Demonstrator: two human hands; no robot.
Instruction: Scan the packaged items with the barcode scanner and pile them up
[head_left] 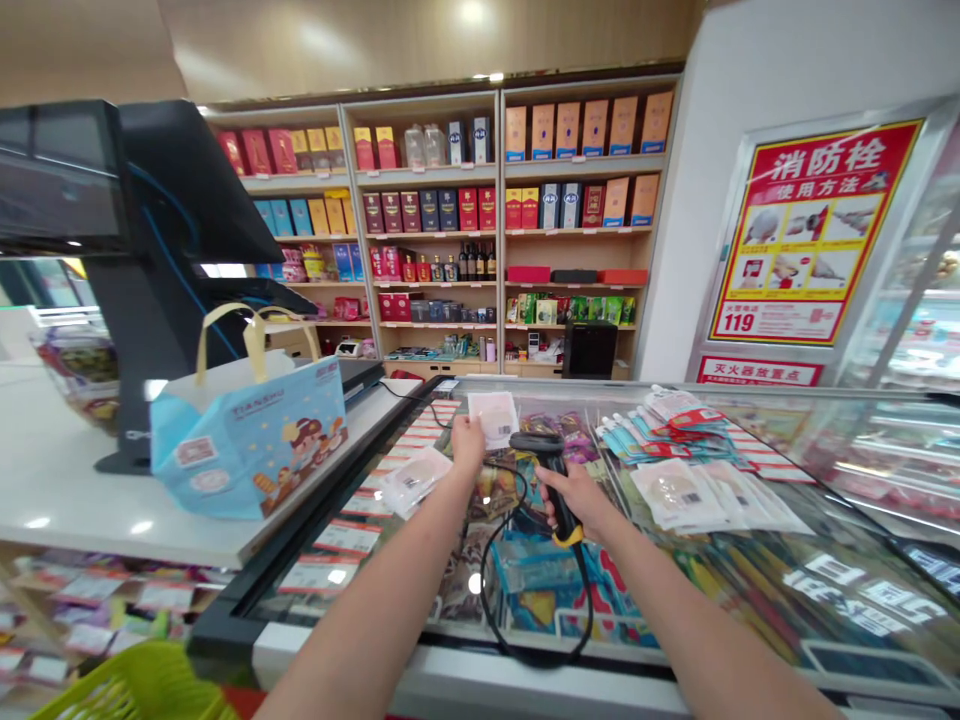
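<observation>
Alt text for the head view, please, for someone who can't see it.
A person's right hand holds a black handheld scanner and the left hand a white packet at a glass-topped case. More packets lie on it; a blue bag stands on the counter at left.

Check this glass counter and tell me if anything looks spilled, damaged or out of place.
Nothing looks clearly spilled or damaged. Only mildly untidy: the cord of the scanner loops loosely over the glass top, and the red-and-blue packets at right lie heaped at uneven angles.
</observation>
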